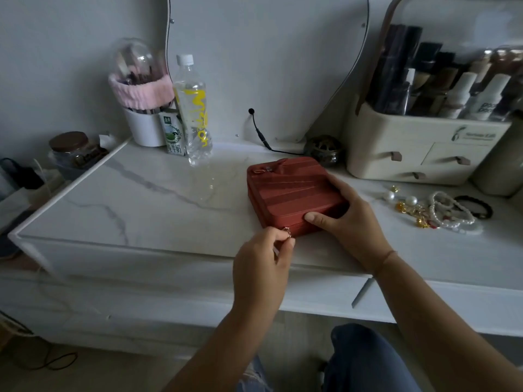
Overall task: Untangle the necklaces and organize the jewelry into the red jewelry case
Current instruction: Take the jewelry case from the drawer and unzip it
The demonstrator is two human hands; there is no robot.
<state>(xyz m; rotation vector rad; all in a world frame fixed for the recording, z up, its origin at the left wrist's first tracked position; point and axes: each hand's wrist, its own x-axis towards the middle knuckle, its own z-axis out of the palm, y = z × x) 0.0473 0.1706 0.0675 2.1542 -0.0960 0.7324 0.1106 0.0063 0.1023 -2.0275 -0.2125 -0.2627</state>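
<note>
The red jewelry case point(285, 190) lies closed on the white marble tabletop point(147, 199), slightly right of centre. My left hand point(261, 261) pinches the gold zipper pull point(287, 232) at the case's near corner. My right hand point(348, 219) rests on the case's right side, thumb along its front edge, holding it down. A tangled heap of pearl necklaces and gold pieces point(435, 210) sits on the table to the right of the case, with two loose pearl earrings point(400, 198) beside it.
A clear water bottle point(194, 108) and a milk carton point(172, 134) stand at the back left, beside a white brush holder point(144, 120). A beige cosmetics organiser point(424, 137) fills the back right. A black hair tie point(478, 206) lies by the jewelry. A round metal pot point(324, 149) stands behind the case.
</note>
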